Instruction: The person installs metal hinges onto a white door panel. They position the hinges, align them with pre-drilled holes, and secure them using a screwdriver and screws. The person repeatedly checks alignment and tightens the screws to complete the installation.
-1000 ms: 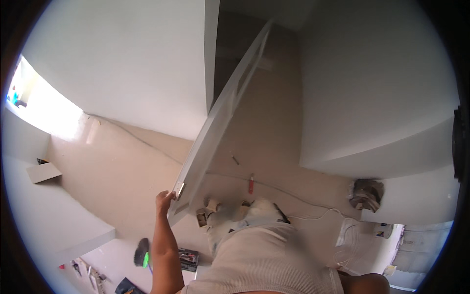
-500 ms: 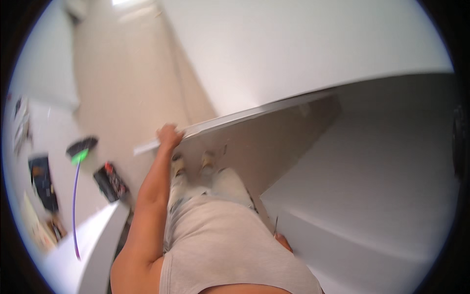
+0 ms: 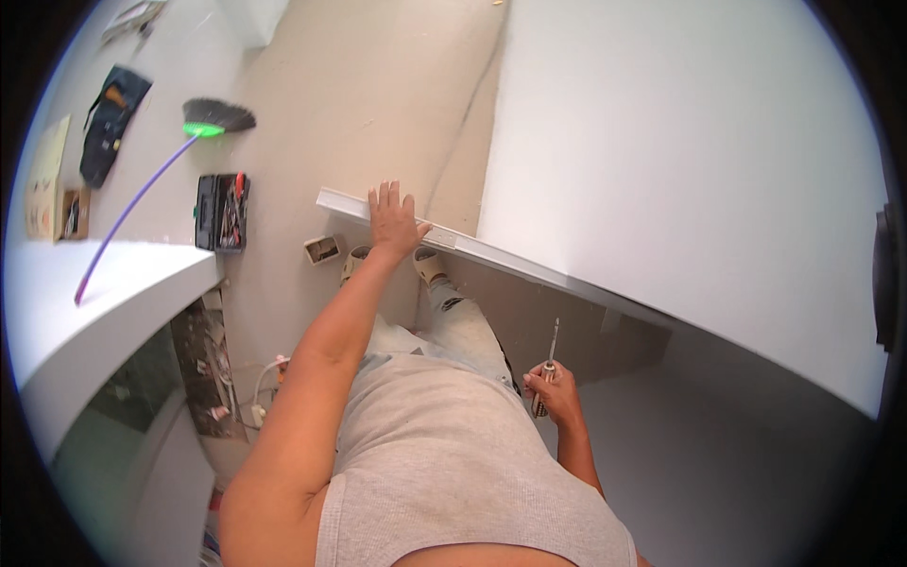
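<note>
Hands well apart: the left hand (image 3: 392, 225), fingers spread, rests on the edge of a white door (image 3: 510, 261), near one end, while the right hand (image 3: 561, 389) grips a screwdriver (image 3: 552, 357) by its handle, tip pointing forward. The door stands over the floor (image 3: 321, 113), beside the floor's edge along a white wall (image 3: 661, 142); an open toolbox (image 3: 224, 213) and a broom (image 3: 215, 115) are to the left

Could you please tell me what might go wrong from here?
The left hand lies spread on the edge of the white door and might get pinched if the door swung. The screwdriver in the right hand points its bare shaft toward the door and could scratch it. The small open box near the left foot might get kicked.
</note>
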A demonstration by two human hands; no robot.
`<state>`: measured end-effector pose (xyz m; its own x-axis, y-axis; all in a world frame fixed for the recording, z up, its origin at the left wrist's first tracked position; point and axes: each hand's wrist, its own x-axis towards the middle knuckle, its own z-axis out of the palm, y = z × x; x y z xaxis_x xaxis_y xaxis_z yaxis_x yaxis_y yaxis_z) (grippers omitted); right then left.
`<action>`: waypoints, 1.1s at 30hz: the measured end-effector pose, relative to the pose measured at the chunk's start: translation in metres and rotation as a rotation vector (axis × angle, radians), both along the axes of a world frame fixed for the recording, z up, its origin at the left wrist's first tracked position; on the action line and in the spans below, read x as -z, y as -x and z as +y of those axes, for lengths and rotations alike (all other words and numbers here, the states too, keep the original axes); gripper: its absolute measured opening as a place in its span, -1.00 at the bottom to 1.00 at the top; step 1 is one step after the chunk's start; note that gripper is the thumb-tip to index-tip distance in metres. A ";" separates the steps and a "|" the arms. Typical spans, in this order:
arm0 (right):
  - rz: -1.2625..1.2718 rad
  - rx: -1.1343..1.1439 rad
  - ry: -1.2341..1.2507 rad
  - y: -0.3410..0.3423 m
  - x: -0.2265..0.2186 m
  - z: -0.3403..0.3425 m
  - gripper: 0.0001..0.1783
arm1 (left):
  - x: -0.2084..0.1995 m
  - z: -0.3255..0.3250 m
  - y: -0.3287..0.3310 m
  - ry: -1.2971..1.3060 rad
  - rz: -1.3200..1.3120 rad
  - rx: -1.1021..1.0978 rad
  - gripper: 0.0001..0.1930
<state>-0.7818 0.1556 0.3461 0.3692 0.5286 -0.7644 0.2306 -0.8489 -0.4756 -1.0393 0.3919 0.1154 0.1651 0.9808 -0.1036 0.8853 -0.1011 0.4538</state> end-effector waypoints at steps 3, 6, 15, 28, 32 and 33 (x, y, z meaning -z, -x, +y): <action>0.007 -0.170 0.006 -0.033 0.020 0.039 -0.85 | -0.006 -0.015 -0.009 -0.161 -0.101 -0.223 -0.31; 0.077 -0.272 -0.032 -0.056 0.055 0.086 -0.86 | -0.001 -0.034 -0.023 -0.063 -0.294 -0.673 -0.31; 0.238 -0.431 -0.197 -0.073 0.109 0.203 -0.81 | 0.007 -0.084 -0.114 0.323 -0.704 -1.254 -0.33; 0.519 -0.400 -0.089 -0.038 0.142 0.211 -0.70 | -0.061 -0.117 -0.164 0.461 -1.649 -0.839 -0.70; 0.563 -0.454 0.047 -0.040 0.135 0.216 -0.63 | -0.045 -0.123 -0.174 0.459 -1.740 -0.904 -0.76; 0.564 -0.491 0.090 -0.041 0.131 0.219 -0.61 | -0.038 -0.126 -0.176 0.462 -1.796 -0.944 -0.79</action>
